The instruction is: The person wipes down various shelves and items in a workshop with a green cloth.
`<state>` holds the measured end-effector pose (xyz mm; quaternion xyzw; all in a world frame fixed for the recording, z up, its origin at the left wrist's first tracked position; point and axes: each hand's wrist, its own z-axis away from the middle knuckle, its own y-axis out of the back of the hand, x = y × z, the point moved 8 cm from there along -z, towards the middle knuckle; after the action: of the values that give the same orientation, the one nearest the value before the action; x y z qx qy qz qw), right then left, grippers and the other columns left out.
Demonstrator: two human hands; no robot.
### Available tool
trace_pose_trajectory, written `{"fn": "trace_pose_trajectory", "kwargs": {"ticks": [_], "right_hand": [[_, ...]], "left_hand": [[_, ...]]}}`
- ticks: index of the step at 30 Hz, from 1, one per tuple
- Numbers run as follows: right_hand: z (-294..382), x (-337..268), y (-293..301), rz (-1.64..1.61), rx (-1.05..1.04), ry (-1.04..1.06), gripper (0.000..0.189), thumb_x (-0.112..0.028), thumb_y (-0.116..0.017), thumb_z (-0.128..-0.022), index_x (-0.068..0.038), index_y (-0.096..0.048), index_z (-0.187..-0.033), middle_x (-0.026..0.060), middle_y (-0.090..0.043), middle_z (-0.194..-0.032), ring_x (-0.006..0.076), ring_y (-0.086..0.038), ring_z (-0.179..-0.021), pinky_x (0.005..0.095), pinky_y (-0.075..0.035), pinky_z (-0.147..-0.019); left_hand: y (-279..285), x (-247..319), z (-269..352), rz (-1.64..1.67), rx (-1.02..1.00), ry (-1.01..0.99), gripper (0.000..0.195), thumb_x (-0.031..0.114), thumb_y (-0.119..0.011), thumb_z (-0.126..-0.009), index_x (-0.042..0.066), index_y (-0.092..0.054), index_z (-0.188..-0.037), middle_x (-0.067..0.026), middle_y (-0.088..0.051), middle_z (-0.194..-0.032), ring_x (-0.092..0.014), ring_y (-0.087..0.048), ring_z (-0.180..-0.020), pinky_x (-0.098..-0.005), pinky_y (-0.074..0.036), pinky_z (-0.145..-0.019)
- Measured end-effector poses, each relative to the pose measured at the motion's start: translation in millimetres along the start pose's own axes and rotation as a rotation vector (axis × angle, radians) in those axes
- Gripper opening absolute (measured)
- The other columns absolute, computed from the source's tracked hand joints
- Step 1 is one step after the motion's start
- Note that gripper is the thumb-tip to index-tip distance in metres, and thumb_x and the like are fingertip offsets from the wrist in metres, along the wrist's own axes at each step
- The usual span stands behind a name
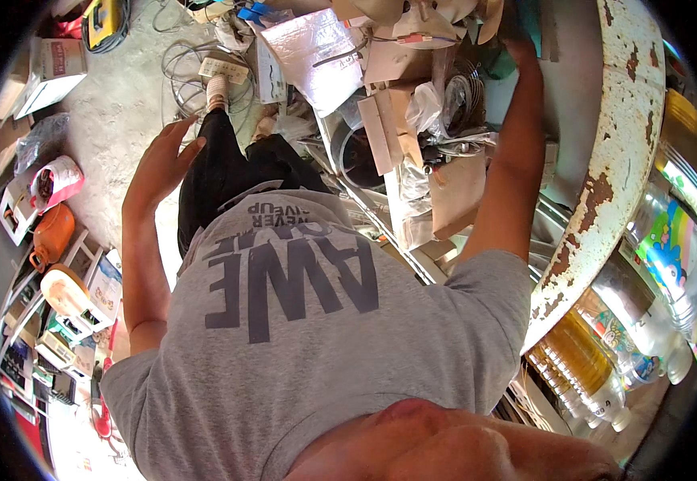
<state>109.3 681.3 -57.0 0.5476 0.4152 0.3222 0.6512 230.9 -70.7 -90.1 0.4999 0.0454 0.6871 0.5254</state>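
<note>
My left hand hangs beside my black trousers, fingers a little apart and nothing in them. On the other side, my right arm stretches far forward, and my right hand lies partly in shadow at the top of the view. Brown cardboard is right next to it; whether the fingers grip it is too dark to tell. Below that hand are a coil of wire, clear plastic wrapping and an open cardboard box. A silver foil bag lies on the pile before me.
A rust-spotted white curved edge runs along my right, with bottles of yellow liquid beyond. Loose cable lies on the concrete floor near my foot. To the left are an orange jug and a cardboard carton.
</note>
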Motion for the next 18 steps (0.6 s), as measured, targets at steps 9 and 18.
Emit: {"fn": "trace_pose_trajectory", "kwargs": {"ticks": [9,18], "right_hand": [[78,-74,124,-0.627,0.38,-0.147,0.064,-0.008,-0.074,-0.07,-0.004,-0.051,-0.129,0.0138,-0.054,-0.126,0.0269,-0.056,-0.11,0.037,-0.048,-0.089],[70,-27,152,-0.99,0.594,-0.189,0.058,-0.004,-0.065,-0.074,-0.005,-0.048,-0.129,0.0141,-0.054,-0.125,0.0287,-0.055,-0.11,0.0389,-0.047,-0.091]], "left_hand": [[11,-10,-7,0.018,0.064,0.035,0.047,0.033,-0.053,-0.094,0.006,-0.048,-0.132,-0.0176,-0.053,-0.128,-0.033,-0.05,-0.12,-0.039,-0.039,-0.099],[14,-23,-6,0.042,0.096,0.071,0.046,0.033,-0.052,-0.094,0.007,-0.049,-0.131,-0.0179,-0.053,-0.128,-0.033,-0.05,-0.119,-0.0393,-0.039,-0.099]]}}
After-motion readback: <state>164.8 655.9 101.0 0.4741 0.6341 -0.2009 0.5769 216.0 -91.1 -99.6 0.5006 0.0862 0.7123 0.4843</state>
